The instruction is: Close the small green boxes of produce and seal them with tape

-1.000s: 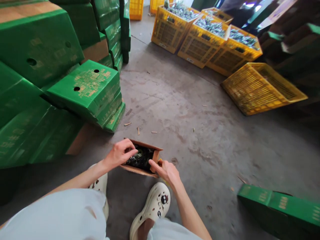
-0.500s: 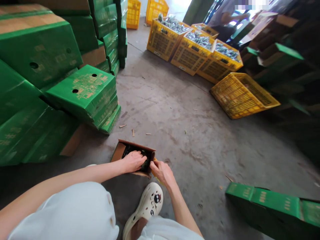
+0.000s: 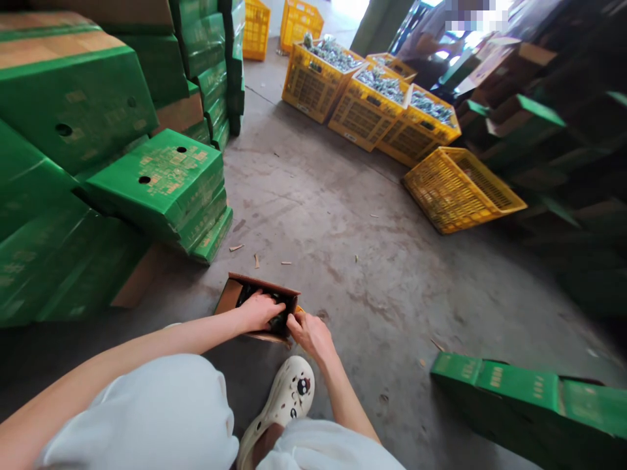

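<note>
A small open cardboard box (image 3: 264,283) stands on the floor in front of my feet, with dark contents that I cannot make out inside it. My left hand (image 3: 260,310) reaches into it, palm down, its fingers stretched over the contents. At the box's right end, my right hand (image 3: 309,331) is closed with thumb and fingers on the edge of the wall. Something yellow (image 3: 300,309) shows beside those fingers, mostly hidden.
Stacked green cartons (image 3: 161,176) rise at the left. Yellow crates (image 3: 365,116) heaped with silvery-green packs stand ahead, near a tilted yellow crate (image 3: 450,189). A green carton (image 3: 519,385) lies at lower right. A person (image 3: 426,46) works at the back right.
The view has shifted slightly, so the crates and right-hand carton appear further left. My left hand stays inside the box and my right hand stays at its right edge.
</note>
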A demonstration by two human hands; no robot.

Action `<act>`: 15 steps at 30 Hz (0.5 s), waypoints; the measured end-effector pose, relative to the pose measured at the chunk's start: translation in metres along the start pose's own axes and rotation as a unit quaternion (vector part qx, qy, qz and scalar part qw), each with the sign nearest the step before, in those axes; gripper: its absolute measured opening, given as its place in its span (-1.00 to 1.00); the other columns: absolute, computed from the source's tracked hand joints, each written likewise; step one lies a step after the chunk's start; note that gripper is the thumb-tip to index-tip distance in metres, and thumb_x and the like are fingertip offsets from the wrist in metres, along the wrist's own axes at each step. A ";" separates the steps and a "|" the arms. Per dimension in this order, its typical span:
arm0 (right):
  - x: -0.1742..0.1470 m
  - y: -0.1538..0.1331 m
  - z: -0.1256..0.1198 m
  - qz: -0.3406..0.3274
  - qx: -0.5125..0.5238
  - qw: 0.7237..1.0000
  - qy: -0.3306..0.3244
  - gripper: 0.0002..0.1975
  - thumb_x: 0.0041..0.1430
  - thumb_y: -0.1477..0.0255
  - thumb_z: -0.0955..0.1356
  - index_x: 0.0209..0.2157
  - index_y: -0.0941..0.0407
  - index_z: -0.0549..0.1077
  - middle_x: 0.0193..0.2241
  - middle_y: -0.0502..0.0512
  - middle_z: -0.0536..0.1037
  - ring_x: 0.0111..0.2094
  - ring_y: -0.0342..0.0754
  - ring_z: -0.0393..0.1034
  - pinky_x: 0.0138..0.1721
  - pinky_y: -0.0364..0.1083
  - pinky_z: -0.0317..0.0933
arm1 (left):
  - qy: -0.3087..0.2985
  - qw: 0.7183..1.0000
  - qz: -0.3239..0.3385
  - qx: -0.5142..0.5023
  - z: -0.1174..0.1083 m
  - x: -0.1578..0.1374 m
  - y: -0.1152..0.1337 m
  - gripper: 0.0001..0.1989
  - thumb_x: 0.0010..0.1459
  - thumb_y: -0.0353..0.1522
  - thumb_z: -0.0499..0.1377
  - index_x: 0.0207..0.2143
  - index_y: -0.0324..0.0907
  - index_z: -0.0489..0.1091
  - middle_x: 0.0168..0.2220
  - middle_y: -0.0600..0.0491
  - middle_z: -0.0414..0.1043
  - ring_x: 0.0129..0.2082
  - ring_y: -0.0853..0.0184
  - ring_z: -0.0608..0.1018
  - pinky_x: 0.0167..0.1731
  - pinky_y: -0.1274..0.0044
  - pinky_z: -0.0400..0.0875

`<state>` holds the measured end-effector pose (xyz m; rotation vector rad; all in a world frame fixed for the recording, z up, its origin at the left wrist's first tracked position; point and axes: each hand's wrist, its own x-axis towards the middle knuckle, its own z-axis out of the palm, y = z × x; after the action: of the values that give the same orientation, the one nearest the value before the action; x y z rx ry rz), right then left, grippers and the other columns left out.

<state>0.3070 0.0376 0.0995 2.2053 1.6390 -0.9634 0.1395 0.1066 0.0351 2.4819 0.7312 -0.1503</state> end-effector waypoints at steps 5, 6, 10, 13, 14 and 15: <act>0.004 0.022 -0.002 -0.058 0.111 0.991 -0.055 -0.36 0.43 -0.04 0.12 -0.35 0.11 0.59 -0.43 0.05 0.60 -0.34 -0.04 0.43 -0.36 -0.16 0.14 | 0.035 0.943 -0.028 -0.330 -0.052 -0.048 -0.036 -0.61 0.15 -0.29 0.24 0.05 -0.06 0.55 0.00 -0.02 0.62 -0.11 0.20 0.65 -0.07 0.48 0.48; 0.007 0.028 -0.002 -0.058 0.132 0.988 -0.062 -0.33 0.43 -0.05 0.10 -0.35 0.12 0.59 -0.43 0.05 0.60 -0.34 -0.04 0.43 -0.36 -0.16 0.15 | 0.049 0.916 -0.073 -0.391 -0.062 -0.063 -0.050 -0.66 0.19 -0.24 0.21 -0.01 -0.10 0.57 -0.12 0.00 0.65 -0.20 0.24 0.66 -0.15 0.50 0.51; 0.024 0.043 0.003 -0.090 0.189 0.973 -0.092 -0.39 0.42 0.00 0.14 -0.26 0.15 0.61 -0.37 0.03 0.62 -0.33 -0.06 0.42 -0.37 -0.17 0.17 | 0.134 0.841 -0.260 -0.455 -0.072 -0.101 -0.095 -0.53 -0.03 -0.16 0.37 -0.07 -0.18 0.52 -0.31 0.05 0.60 -0.47 0.32 0.58 -0.44 0.53 0.49; 0.035 0.035 0.007 -0.069 0.146 0.983 -0.092 -0.48 0.31 -0.03 0.29 -0.22 0.14 0.61 -0.32 0.06 0.65 -0.29 -0.03 0.48 -0.36 -0.17 0.18 | 0.155 0.786 -0.316 -0.508 -0.047 -0.093 -0.098 -0.04 -0.19 -0.23 0.48 0.30 -0.10 0.26 0.02 -0.09 0.55 -0.41 0.31 0.63 -0.43 0.49 0.55; 0.038 0.029 0.008 -0.040 0.107 0.990 -0.080 -0.48 0.26 -0.06 0.33 -0.22 0.12 0.61 -0.29 0.10 0.67 -0.26 0.00 0.51 -0.33 -0.16 0.20 | 0.150 0.780 -0.324 -0.514 -0.036 -0.086 -0.093 0.07 -0.19 -0.26 0.49 0.38 -0.06 0.14 0.06 -0.11 0.53 -0.39 0.29 0.65 -0.40 0.48 0.56; 0.040 0.022 0.009 -0.010 0.060 0.996 -0.067 -0.47 0.22 -0.09 0.36 -0.22 0.11 0.61 -0.26 0.16 0.68 -0.21 0.05 0.54 -0.30 -0.13 0.23 | 0.145 0.784 -0.331 -0.506 -0.026 -0.077 -0.087 0.13 -0.16 -0.29 0.50 0.42 -0.04 0.05 0.03 -0.10 0.55 -0.38 0.27 0.66 -0.38 0.48 0.57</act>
<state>0.3305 0.0558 0.0637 2.1489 1.5835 -1.2171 0.0264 0.1453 0.0353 1.1568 1.3445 0.3155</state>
